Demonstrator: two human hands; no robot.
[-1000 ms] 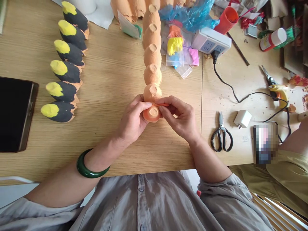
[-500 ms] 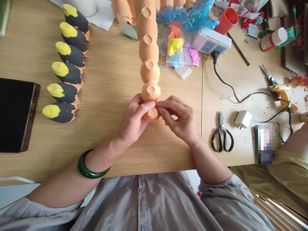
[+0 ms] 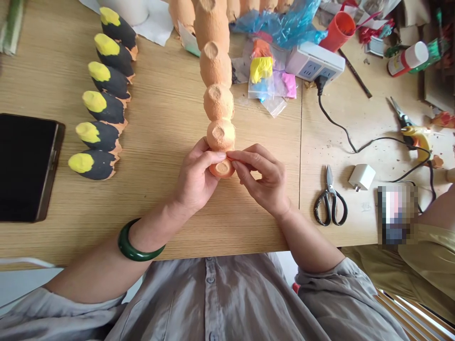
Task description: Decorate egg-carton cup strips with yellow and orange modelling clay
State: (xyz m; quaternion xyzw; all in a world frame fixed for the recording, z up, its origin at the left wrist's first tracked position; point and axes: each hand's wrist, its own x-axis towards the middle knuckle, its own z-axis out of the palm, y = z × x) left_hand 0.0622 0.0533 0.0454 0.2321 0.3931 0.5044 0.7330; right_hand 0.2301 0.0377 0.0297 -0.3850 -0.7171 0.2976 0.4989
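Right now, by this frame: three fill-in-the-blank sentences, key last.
The left hand and right hand are at the ____ end, not the far one, of the bumpy light-orange strip.
The dark green bangle circles the ____ arm.
The black-and-orange row has ____ yellow tips.
Missing words: near; left; six.

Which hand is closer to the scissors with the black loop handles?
The right hand: it lies left of the scissors, at the near end of the bumpy orange row. The left hand is farther left, beyond that end.
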